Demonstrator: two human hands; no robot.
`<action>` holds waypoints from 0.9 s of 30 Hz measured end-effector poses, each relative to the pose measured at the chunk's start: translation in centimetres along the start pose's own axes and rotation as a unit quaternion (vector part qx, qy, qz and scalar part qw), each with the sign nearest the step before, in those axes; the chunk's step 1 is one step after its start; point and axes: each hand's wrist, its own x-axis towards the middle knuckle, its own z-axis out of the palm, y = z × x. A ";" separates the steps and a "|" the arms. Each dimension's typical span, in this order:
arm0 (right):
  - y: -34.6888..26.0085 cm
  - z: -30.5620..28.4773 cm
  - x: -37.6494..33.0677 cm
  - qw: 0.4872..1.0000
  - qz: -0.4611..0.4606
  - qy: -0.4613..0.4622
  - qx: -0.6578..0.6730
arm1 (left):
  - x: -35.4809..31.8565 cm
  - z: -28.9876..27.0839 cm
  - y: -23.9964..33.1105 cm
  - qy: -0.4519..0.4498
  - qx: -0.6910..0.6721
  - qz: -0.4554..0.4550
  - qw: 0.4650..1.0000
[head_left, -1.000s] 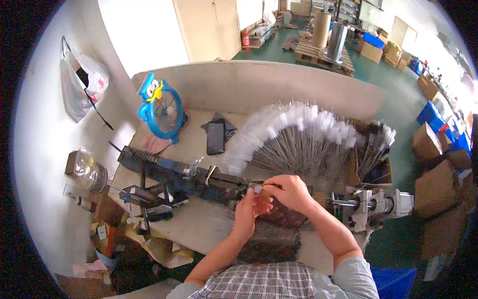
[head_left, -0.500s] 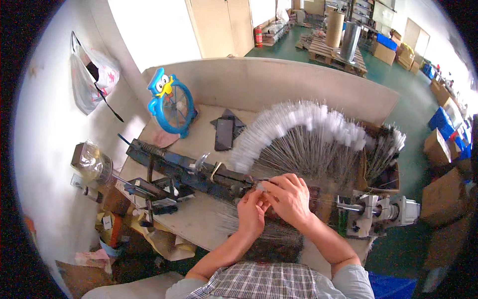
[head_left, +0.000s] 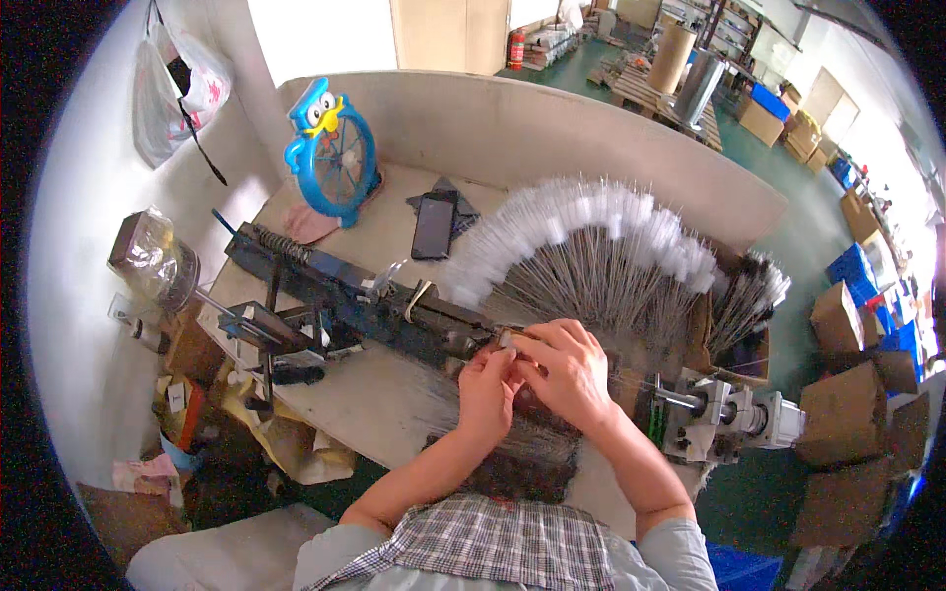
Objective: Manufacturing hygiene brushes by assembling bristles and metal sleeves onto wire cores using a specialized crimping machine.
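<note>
Both hands pinch a small white piece (head_left: 508,340) at the right end of the dark machine bar (head_left: 365,300): left hand (head_left: 485,394) below it, right hand (head_left: 567,372) closer, fingers closed over it.

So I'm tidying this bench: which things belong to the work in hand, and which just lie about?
In use: left hand and right hand at the dark machine; fan of white-tipped wire brushes.
Lying about: black phone, blue bird-shaped fan, hanging plastic bag.
</note>
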 end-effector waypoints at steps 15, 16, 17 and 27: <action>-0.1 1.3 -0.6 0.998 0.063 0.026 -0.010 | 0.1 -0.5 -0.6 -0.018 -0.027 -0.003 0.999; 0.0 1.0 -0.8 0.998 0.060 0.027 -0.010 | 0.2 -0.5 -0.7 -0.019 -0.028 0.000 0.999; 0.1 0.6 -0.9 0.998 0.046 0.028 -0.012 | 0.3 -0.5 -0.8 -0.023 -0.031 0.004 0.999; 0.1 -0.1 -0.8 0.999 0.016 0.037 -0.019 | 0.1 -0.2 -0.5 -0.010 -0.058 -0.004 0.998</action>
